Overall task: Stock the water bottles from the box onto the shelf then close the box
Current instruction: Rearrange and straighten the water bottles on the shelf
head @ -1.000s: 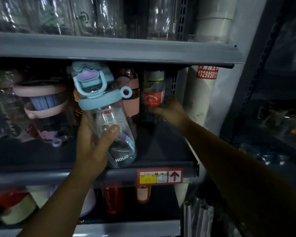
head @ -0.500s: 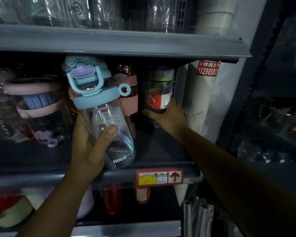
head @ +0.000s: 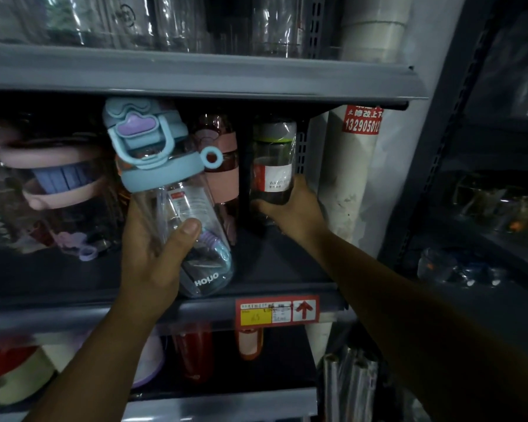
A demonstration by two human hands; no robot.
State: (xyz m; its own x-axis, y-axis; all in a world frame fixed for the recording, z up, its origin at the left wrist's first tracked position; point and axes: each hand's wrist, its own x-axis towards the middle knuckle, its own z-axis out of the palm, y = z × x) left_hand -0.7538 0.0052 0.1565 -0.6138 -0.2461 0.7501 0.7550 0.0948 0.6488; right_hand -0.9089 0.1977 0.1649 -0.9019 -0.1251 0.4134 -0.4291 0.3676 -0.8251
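Note:
My left hand [head: 153,248] grips a clear water bottle with a light blue lid [head: 171,193], tilted, its base over the front edge of the grey middle shelf [head: 281,269]. My right hand [head: 290,214] holds the lower part of a dark bottle with a grey and green cap [head: 273,162], upright at the right end of that shelf. A pink-banded bottle [head: 221,166] stands between them, further back. The box is not in view.
Pink and blue lidded bottles [head: 52,184] fill the shelf's left side. A white pipe [head: 351,178] with a red sticker runs beside the rack. Wrapped glassware sits on the top shelf, red and orange bottles [head: 192,351] below. A price tag [head: 276,310] marks the shelf edge.
My right hand has drawn the dark bottle forward from the back of the shelf and turned it, so its white label now faces me. The blue-lidded bottle stays roughly in place.

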